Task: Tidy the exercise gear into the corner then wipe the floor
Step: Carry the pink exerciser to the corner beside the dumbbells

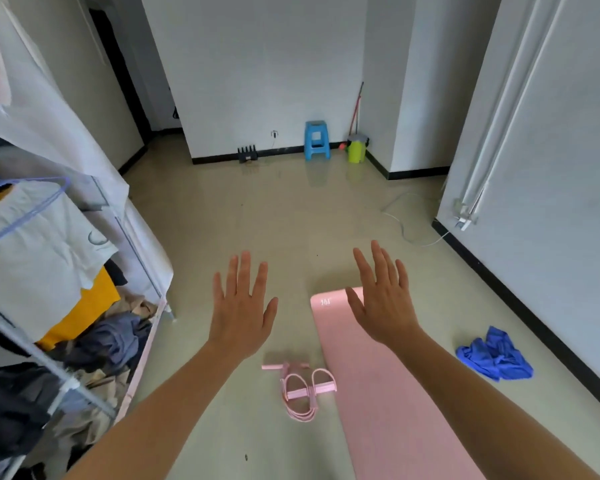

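In the head view a pink exercise mat (378,393) lies unrolled on the floor (257,220), running from the lower right of the frame up to centre; it looks light, soft and floppy, so it is probably best rolled from its far short edge. Just left of it, the pink pedal resistance band (300,388) looks light and springy, easiest taken by its bar. A blue cloth (494,355) sits crumpled at the right, limp and easy to pinch. The left hand (241,313) and right hand (383,299) hover palm-down at centre frame, fingers straight and spread, holding nothing.
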Demonstrator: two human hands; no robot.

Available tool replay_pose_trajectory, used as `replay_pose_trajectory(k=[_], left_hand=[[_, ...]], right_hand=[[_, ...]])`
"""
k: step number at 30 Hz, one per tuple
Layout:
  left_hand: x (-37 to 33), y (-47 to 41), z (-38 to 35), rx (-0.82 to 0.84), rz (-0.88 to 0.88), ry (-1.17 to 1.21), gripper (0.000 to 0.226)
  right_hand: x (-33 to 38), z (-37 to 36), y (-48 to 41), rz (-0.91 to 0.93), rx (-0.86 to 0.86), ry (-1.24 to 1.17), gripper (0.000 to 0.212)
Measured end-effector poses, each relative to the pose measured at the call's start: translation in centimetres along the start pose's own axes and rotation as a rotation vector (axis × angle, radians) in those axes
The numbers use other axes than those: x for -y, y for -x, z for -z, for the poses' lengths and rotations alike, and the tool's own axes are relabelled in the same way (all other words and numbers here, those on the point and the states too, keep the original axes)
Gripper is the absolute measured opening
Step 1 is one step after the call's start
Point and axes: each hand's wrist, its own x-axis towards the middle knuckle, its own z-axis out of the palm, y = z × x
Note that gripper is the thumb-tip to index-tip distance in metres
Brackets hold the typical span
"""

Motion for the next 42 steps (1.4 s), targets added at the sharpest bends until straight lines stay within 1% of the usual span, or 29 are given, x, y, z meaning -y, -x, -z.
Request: replay_pose_trajectory(k=[5,9,12,14,18,20,22,25,28,30,33,37,38,39,40,42], left_hand=[[2.2,-10.7,-9.8,0.107,-0.084,-0.053,0.067],[4.1,-18.5,-16.8,0.221,-0.154,-0.084,0.067],[5.5,-23.5,-20.8,0.263,-0.218,-0.078,0.065],[6.5,-26.1,-22.7,0.309,-0.222,-0.052,0.066],[8.7,-29.8,-27.8,0.367,-0.280,-0.008,0.067],[9.9,-31.5,-32.2,0.401,-0.335,0.004,0.064],[10.5,-32.4,-37.4,0.469,-0.383,0.032,0.066],[11.0,-31.9,-46.2,0.610,-0.461,0.046,0.069],[10.8,-29.5,-55.1,0.741,-0.534,0.046,0.067],[10.4,-27.2,-61.2,0.814,-0.593,0.054,0.065],[9.3,-22.8,-70.9,0.942,-0.633,0.085,0.061],[8.7,-15.2,-83.6,1.075,-0.719,0.079,0.059],[8.6,-13.3,-86.3,1.119,-0.694,0.078,0.059],[8.5,-11.6,-88.9,1.160,-0.630,0.100,0.058],[8.3,-10.0,-91.3,1.203,-0.530,0.142,0.056],[7.7,-7.4,-95.5,1.269,-0.238,0.241,0.053]], right_hand=[[-3.3,-9.7,-7.9,-0.122,0.042,-0.016,0.072],[-5.1,-17.0,-14.2,-0.272,0.166,-0.060,0.075],[-6.0,-21.3,-18.5,-0.321,0.244,-0.062,0.075],[-6.0,-23.5,-20.7,-0.355,0.298,-0.062,0.075],[-5.6,-28.4,-23.4,-0.396,0.367,-0.046,0.073],[-5.6,-31.9,-23.5,-0.431,0.400,-0.030,0.073],[-5.6,-36.0,-22.5,-0.482,0.461,-0.001,0.072],[-5.2,-42.8,-19.4,-0.630,0.542,-0.007,0.072],[-4.3,-50.2,-15.3,-0.768,0.622,-0.043,0.073],[-3.7,-55.8,-12.1,-0.827,0.693,-0.072,0.073],[-2.7,-65.3,-6.6,-0.922,0.794,-0.139,0.074],[-0.7,-78.1,1.7,-0.973,0.893,-0.218,0.073],[-0.2,-81.0,3.5,-1.002,0.904,-0.239,0.073],[0.2,-83.6,5.1,-1.045,0.907,-0.260,0.073],[0.6,-86.1,6.5,-1.097,0.907,-0.283,0.074],[0.9,-90.5,8.9,-1.202,0.905,-0.326,0.075]])
